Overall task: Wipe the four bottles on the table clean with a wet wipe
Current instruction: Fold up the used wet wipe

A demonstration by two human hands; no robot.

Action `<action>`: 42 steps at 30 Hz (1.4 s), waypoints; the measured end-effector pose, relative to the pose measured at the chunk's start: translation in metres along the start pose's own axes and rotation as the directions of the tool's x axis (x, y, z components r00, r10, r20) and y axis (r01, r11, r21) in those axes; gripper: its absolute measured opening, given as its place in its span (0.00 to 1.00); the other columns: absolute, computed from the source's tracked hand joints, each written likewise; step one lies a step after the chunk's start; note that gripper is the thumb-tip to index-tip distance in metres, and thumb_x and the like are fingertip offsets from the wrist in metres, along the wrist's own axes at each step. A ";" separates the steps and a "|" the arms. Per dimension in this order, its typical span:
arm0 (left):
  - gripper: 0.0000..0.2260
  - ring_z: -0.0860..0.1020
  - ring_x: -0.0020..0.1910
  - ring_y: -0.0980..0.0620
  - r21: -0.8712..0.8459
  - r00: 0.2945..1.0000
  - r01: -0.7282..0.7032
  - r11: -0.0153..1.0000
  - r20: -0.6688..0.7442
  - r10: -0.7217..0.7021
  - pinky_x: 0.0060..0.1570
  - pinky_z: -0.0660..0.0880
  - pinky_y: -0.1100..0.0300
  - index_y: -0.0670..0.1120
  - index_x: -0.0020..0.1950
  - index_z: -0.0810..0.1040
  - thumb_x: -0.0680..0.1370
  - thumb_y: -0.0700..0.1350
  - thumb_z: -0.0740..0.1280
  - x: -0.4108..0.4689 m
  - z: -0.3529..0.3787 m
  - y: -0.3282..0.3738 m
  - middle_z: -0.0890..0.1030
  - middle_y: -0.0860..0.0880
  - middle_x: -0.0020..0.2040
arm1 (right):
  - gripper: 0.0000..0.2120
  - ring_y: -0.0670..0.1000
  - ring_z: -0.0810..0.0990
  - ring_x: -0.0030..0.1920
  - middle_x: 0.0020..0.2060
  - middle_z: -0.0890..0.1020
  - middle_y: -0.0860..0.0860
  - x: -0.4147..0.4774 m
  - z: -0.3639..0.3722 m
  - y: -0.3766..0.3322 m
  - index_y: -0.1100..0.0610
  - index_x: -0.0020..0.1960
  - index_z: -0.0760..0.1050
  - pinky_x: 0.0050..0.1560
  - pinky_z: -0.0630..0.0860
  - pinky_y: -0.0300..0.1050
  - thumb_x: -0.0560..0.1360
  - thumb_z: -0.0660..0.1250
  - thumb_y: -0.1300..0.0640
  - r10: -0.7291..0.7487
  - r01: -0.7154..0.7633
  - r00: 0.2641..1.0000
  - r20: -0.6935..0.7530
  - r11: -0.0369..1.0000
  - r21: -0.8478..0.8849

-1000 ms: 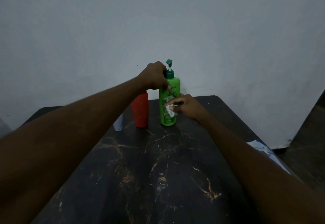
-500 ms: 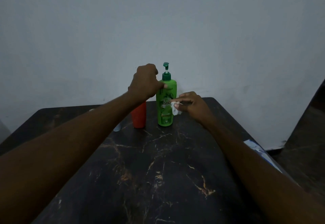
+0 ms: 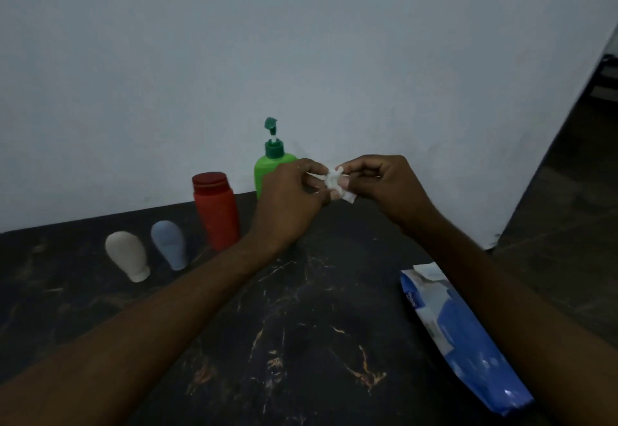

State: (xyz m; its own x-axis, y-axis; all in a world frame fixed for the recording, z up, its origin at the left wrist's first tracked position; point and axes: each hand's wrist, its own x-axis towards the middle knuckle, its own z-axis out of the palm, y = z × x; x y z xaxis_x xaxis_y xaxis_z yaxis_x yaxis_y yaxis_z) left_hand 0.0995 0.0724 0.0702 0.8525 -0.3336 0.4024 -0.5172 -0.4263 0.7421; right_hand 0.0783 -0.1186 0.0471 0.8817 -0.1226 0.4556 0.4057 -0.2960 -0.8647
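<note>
You hold the crumpled wet wipe (image 3: 336, 182) pinched between both hands, raised above the counter (image 3: 301, 325): your left hand (image 3: 291, 198) closes on its left side, your right hand (image 3: 381, 181) on its right. No bottle is gripped. This looks like a pause between bottles, with the wipe being refolded or turned to a fresh face.

The green pump bottle (image 3: 267, 171) stands just behind your left hand, partly hidden by it. Further to your left stand the red bottle (image 3: 216, 211), then the small blue bottle (image 3: 169, 245) and the small white bottle (image 3: 128, 256), the last two tilted in this wide view. Which of them are already clean cannot be told.

The next move probably calls for one hand to steady a bottle while the other rubs, so free your left hand first.

Below your forearms the counter is open. The blue wipes pack (image 3: 461, 342) lies under your right forearm at the counter's right edge; mind it. The bottles sit close to the wall, with little room behind.
</note>
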 end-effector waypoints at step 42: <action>0.04 0.85 0.46 0.47 0.052 0.098 -0.357 0.933 0.995 -0.018 0.46 0.84 0.53 0.40 0.46 0.87 0.73 0.37 0.74 -0.122 0.628 0.064 0.87 0.42 0.44 | 0.05 0.56 0.84 0.38 0.37 0.86 0.58 -0.408 -0.278 0.257 0.60 0.42 0.85 0.45 0.82 0.56 0.72 0.73 0.68 0.693 -0.688 -0.040 -0.720 0.503 0.523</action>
State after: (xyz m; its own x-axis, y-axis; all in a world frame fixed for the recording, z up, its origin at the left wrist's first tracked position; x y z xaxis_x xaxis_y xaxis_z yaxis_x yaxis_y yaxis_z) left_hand -0.0856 -0.4425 -0.2682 0.0168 -0.8615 -0.5074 -0.7904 -0.3223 0.5210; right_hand -0.2435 -0.4080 -0.3024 0.0722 -0.8820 -0.4657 -0.2766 0.4309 -0.8590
